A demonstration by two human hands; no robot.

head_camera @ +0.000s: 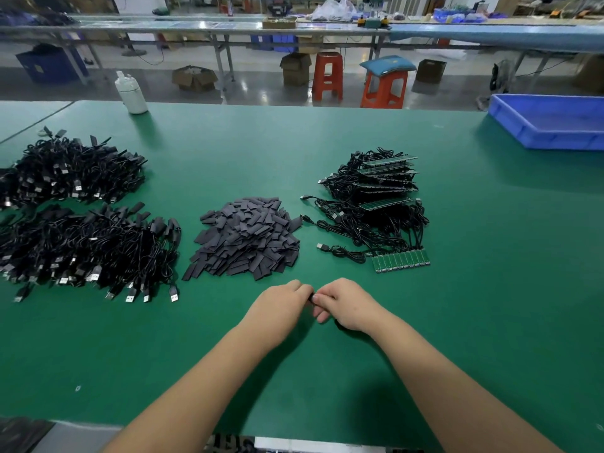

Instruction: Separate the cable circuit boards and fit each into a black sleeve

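— What are your hands doing?

— My left hand (281, 300) and my right hand (346, 302) meet in the middle, low over the green desk (327, 371). My fingers (322, 300) on both hands are curled in tight, and they pinch one small black thing (310, 297) between them. Most of it is hidden, so I cannot tell if it is a sleeve or a board.

— Where are the sleeves?

— The pile of black sleeves (246, 237) lies just past my hands, a bit to the left.

— And the boards?

— To my right there is a heap of cables with green boards (376, 197). At its near edge a strip of green boards (402, 260) lies flat, side by side and joined, with cables running off it.

— What is on the far left?

— Two big heaps of black cables: a far heap (72, 171) and a near heap (88, 250). Their plugs point at me.

— Anything else?

— A white bottle (131, 92) stands at the back of the desk. A blue tray (552, 120) sits at the far right. Behind the desk are two orange stools (327, 76) on the floor.

— Can you read any words?

— No. Any writing is too small or too blurry to read.
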